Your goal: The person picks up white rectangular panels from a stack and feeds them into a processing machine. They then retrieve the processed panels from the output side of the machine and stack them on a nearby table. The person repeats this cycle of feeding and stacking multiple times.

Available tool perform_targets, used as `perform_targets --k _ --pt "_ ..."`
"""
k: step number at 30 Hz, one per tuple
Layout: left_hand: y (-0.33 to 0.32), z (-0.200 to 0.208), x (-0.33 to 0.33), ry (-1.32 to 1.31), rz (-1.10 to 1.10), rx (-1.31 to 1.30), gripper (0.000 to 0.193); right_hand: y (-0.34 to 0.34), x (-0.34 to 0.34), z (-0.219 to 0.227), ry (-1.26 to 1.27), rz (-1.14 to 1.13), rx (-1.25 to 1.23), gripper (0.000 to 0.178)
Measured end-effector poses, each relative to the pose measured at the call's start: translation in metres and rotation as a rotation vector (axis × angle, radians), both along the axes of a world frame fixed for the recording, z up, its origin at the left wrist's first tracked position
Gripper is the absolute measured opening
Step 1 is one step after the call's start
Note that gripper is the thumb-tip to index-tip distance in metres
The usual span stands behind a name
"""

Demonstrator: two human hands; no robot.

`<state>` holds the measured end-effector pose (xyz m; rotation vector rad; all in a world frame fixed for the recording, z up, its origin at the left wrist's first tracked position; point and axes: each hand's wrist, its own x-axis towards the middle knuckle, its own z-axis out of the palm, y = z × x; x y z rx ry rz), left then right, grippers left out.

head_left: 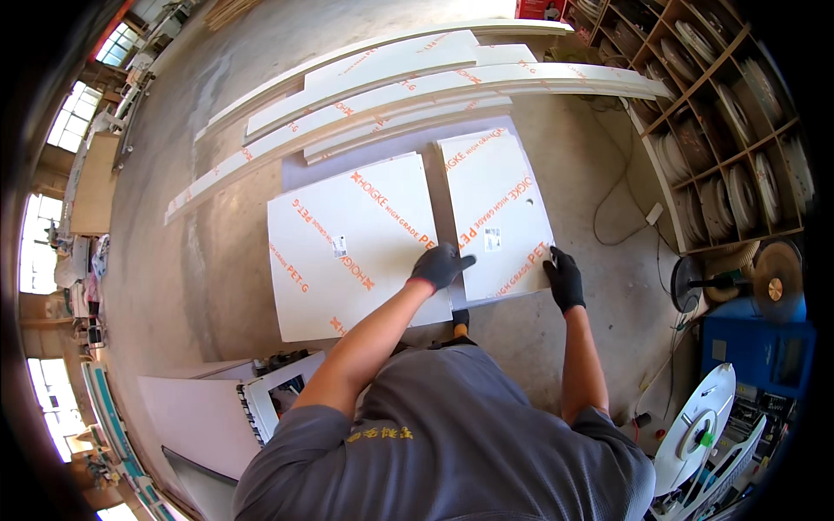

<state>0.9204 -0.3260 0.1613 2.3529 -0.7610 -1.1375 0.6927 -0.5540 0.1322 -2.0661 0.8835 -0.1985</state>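
Two white panels with orange print and small label stickers lie side by side, a narrow gap between them. The narrower right panel (495,204) is between my gloved hands. My left hand (439,266) is at its left edge, near the gap, with the thumb over the panel and the other fingers partly hidden. On its right edge, my right hand (565,278) has its fingers closed around the border near the front corner. The wider left panel (347,243) lies beside my left hand. Both hands wear dark gloves.
Beyond the panels, long white strips (347,108) lie in stacks. A wooden rack (695,130) with rolls of edging stands at the right. Nearer are a blue machine (756,347) and a white reel (695,430). A cable (608,191) runs over the concrete floor.
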Motion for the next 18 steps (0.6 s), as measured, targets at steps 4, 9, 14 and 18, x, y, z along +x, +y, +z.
perform_targets --k 4,9,14,18 --pt "0.09 0.0 -0.015 -0.554 -0.124 -0.318 0.089 -0.012 0.008 -0.019 0.109 0.043 -0.259 0.062" --pt "0.21 -0.01 -0.042 -0.589 -0.179 0.146 0.103 -0.024 0.038 -0.043 0.091 0.049 -0.058 0.068" --pt "0.22 -0.028 -0.034 -0.802 -0.227 0.2 0.101 -0.043 0.054 -0.056 0.061 0.069 -0.001 0.072" --pt "0.218 -0.022 -0.024 -0.768 -0.218 0.165 0.103 -0.049 0.061 -0.067 0.014 0.074 0.044 0.072"
